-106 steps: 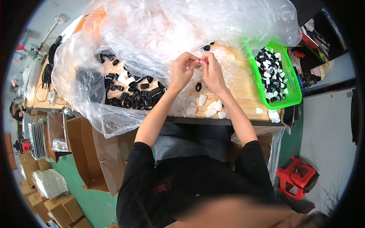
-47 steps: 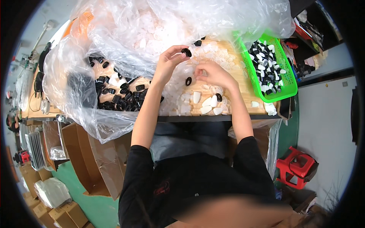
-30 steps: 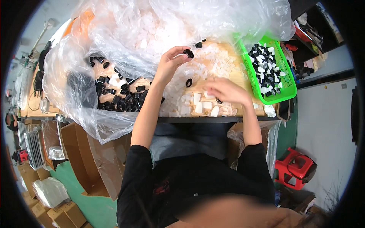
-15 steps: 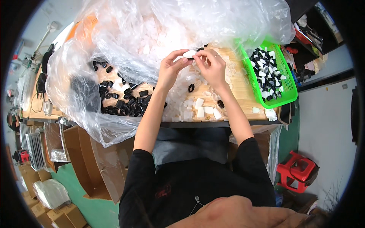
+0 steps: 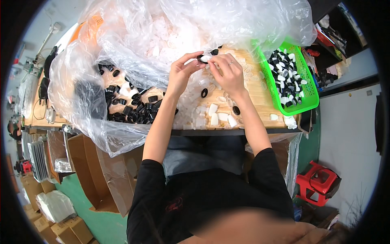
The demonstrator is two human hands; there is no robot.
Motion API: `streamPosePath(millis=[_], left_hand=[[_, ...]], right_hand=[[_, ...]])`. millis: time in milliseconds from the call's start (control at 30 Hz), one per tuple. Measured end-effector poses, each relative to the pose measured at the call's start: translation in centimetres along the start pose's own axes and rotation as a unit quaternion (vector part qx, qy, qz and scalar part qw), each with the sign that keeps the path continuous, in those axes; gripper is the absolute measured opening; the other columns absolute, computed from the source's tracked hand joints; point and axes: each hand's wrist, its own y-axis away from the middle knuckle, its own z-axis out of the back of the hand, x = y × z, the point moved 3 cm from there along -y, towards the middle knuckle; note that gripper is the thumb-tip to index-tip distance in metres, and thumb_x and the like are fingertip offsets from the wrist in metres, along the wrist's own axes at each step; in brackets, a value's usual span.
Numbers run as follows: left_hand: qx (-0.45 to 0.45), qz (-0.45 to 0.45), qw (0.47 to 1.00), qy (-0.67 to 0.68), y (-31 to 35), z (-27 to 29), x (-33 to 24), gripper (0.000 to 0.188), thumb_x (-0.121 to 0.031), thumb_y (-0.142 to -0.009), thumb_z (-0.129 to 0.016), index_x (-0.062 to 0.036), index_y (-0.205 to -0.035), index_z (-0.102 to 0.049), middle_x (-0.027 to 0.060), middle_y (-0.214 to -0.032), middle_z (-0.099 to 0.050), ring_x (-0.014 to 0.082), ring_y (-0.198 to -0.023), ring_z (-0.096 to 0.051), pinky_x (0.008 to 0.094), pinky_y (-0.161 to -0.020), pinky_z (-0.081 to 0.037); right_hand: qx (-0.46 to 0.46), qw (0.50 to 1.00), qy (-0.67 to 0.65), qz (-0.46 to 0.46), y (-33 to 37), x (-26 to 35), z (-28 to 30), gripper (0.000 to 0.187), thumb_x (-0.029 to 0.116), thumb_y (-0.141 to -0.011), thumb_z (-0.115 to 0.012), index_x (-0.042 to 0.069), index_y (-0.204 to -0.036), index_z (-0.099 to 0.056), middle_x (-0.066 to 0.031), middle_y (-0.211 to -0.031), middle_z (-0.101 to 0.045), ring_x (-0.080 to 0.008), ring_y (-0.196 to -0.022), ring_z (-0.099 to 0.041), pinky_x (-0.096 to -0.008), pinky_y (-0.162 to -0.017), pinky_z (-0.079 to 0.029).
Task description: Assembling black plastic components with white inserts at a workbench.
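Above the far middle of the table, my two hands meet around a small part. A black oval piece (image 5: 199,59) is pinched in the fingers of my left hand (image 5: 181,72). Against it lies a white oval piece (image 5: 206,59), which the fingertips of my right hand (image 5: 228,73) grip; whether the two are joined I cannot tell. Below the hands a black oval ring (image 5: 204,93) lies among clear pieces. Several white oval pieces (image 5: 214,119) rest near the front edge, and another black ring (image 5: 236,110) sits beside my right forearm.
At the right stands a green basket (image 5: 298,109) filled with black and white ovals. Many black pieces (image 5: 140,107) lie on the left, amid crumpled clear plastic sheeting (image 5: 77,81). Clear pieces (image 5: 162,38) are heaped at the back. A red stool (image 5: 317,183) is on the floor.
The white oval has tilted and sits lower between my fingers, and the black piece now shows at my left fingertips. My right hand has turned slightly over it.
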Motion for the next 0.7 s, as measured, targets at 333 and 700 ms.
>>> streamPosePath(millis=[333, 700], left_hand=[[-0.001, -0.007, 0.999, -0.047, 0.12, -0.13, 0.33, 0.029, 0.007, -0.092, -0.052, 0.0031, -0.118, -0.064, 0.0107, -0.115, -0.061, 0.0177, -0.098, -0.065, 0.0306, -0.093, -0.055], [-0.022, -0.028, 0.997, -0.073, 0.16, -0.04, 0.30, 0.027, 0.006, -0.091, -0.056, 0.0026, -0.118, -0.063, 0.0114, -0.107, -0.067, 0.0164, -0.093, -0.067, 0.0284, -0.088, -0.054]], right_hand=[[0.014, 0.999, -0.030, -0.025, 0.39, 0.05, -0.03, 0.016, -0.002, -0.076, -0.072, 0.003, -0.087, -0.063, -0.0064, -0.080, -0.065, -0.0234, -0.072, -0.062, -0.0328, -0.062, -0.050], [0.040, 0.998, -0.038, -0.043, 0.58, 0.12, -0.53, 0.014, 0.000, -0.077, -0.072, 0.004, -0.086, -0.062, -0.0060, -0.080, -0.064, -0.0253, -0.073, -0.063, -0.0331, -0.064, -0.050]])
